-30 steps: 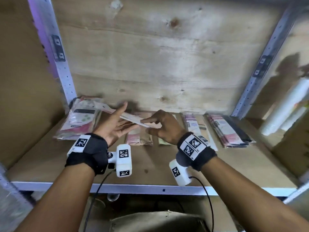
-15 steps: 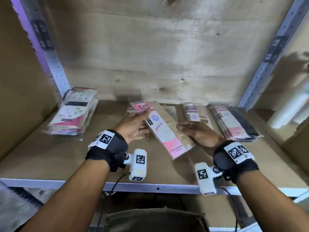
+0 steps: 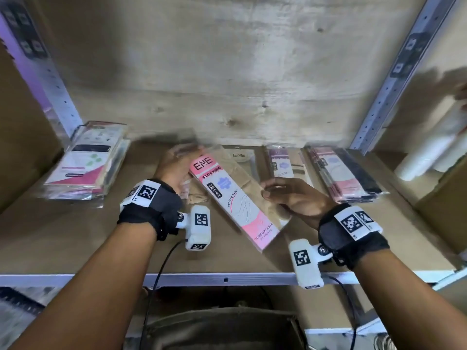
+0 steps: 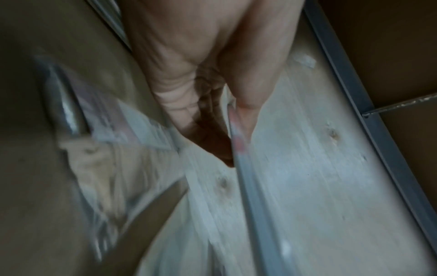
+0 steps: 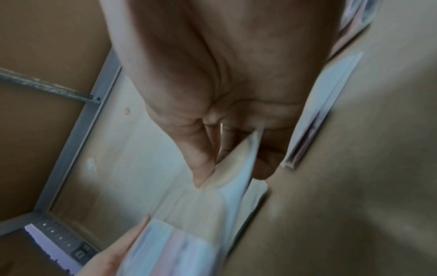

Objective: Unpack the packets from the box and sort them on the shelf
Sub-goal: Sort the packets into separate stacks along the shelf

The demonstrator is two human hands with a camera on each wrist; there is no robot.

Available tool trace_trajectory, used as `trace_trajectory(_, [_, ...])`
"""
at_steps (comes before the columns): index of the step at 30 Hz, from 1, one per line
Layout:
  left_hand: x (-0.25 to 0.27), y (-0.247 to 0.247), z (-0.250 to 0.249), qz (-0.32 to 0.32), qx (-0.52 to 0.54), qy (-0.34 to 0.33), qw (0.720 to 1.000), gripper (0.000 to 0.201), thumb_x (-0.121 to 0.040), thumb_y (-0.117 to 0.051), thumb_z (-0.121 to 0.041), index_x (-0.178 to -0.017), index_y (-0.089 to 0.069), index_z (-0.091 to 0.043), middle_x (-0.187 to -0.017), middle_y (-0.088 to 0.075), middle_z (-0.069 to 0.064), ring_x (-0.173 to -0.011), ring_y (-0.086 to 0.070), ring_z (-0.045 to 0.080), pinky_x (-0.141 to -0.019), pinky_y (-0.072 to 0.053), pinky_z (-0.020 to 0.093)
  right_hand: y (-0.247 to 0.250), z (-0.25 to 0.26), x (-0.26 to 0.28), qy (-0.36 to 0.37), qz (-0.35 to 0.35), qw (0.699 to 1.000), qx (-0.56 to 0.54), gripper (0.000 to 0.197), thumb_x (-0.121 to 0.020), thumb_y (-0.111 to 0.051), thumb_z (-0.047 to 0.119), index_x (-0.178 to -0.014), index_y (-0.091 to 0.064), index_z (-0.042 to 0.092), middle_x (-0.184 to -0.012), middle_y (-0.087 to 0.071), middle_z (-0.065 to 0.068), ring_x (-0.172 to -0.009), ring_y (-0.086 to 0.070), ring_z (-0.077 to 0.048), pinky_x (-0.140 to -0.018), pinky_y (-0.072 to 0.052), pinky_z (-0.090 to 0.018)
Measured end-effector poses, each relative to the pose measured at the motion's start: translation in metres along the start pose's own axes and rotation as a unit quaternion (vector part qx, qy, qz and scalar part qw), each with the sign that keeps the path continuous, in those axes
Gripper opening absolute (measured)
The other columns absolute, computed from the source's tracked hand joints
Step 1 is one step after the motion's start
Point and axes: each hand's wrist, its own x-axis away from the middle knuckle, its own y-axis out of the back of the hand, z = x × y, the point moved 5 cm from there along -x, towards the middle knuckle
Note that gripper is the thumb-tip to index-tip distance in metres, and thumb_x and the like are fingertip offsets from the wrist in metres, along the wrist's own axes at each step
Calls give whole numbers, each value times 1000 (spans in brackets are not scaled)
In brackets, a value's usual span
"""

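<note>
A pink and white ENE stocking packet [image 3: 235,198] is held face up and slanted just above the wooden shelf [image 3: 75,236]. My left hand [image 3: 177,168] grips its far top corner, blurred by motion. My right hand [image 3: 285,198] pinches its right edge. In the left wrist view the thumb and fingers close on the thin packet edge [image 4: 238,142]. In the right wrist view the thumb and fingers nip the packet [image 5: 238,177]. A beige packet lies under it, partly hidden.
Piles of packets lie on the shelf: one at the left [image 3: 86,162], an ENE packet [image 3: 240,156] and a purple one [image 3: 283,162] at the back, a pink-and-black pile [image 3: 343,173] at the right. An open box [image 3: 222,329] stands below the shelf edge. White rolls [image 3: 434,147] lie far right.
The packet, held edge-on a second ago, has been turned face up and brought toward the middle of the shelf. Both hands moved with it, the right hand out to the right.
</note>
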Motion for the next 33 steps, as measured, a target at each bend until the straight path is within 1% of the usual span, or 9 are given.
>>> trace_trajectory(7, [-5,19,-3,59,-154,-70,984,47,-60,-77,-67,-90,-77,-30,-69,-75,-3,-51,-63,5,-49,-43,19,6,0,10,15,17,998,65,23,-90,-62,-6,-111,-64,1,-74,-64,0,-65,-59,-6,-60,-53,-18])
trace_trajectory(11, [2,20,-8,58,-209,-83,973,26,-68,-67,-52,-67,-74,-28,-51,-61,-10,-40,-48,2,-48,-36,21,6,1,13,16,21,995,94,21,-90,-62,-6,-110,-61,-4,-65,-63,2,-49,-58,0,-46,-46,-13])
trace_trajectory(14, [9,23,-12,55,-224,-95,968,40,-87,-65,-43,-56,-62,-17,-49,-52,-6,-37,-39,5,-47,-29,22,4,0,14,9,26,993,118,13,-91,-63,-1,-104,-62,0,-66,-66,0,-49,-58,-5,-46,-46,-15])
trace_trajectory(17, [23,23,-19,77,-201,-94,972,49,-96,-56,-44,-56,-52,-16,-47,-47,-3,-41,-38,9,-43,-30,17,2,2,16,19,21,991,131,10,-91,-64,3,-101,-64,6,-82,-65,-8,-60,-58,-8,-53,-46,-16])
trace_trajectory(20, [37,23,-16,120,-81,-14,989,41,-98,-54,-39,-68,-56,-11,-55,-58,3,-46,-52,14,-46,-41,19,-5,6,17,42,23,990,133,7,-93,-63,4,-94,-64,11,-75,-61,-2,-53,-54,-2,-50,-42,-15])
trace_trajectory(22, [46,24,-8,152,-22,44,987,38,-95,-56,-44,-77,-62,-11,-45,-56,0,-35,-48,9,-40,-42,17,-9,7,17,48,20,990,131,5,-93,-63,5,-95,-63,10,-73,-57,-3,-52,-49,-7,-49,-39,-19])
trace_trajectory(27, [51,31,1,174,-2,73,982,41,-93,-53,-51,-69,-68,-21,-36,-46,-5,-29,-40,5,-38,-41,13,-18,9,16,44,19,993,112,10,-93,-63,5,-103,-62,2,-76,-51,-13,-62,-42,-20,-55,-34,-29])
trace_trajectory(30, [44,37,-3,173,18,72,982,48,-87,-56,-62,-77,-67,-16,-44,-52,-2,-31,-36,7,-36,-36,17,-19,9,15,35,23,994,98,11,-91,-63,1,-103,-62,2,-85,-56,-15,-74,-47,-23,-62,-39,-28])
trace_trajectory(33, [37,48,-11,126,-5,46,991,65,-77,-55,-78,-89,-71,-17,-66,-66,4,-49,-53,15,-46,-45,22,-19,12,13,34,19,997,64,12,-90,-64,0,-102,-63,3,-87,-58,-15,-72,-52,-19,-61,-40,-23])
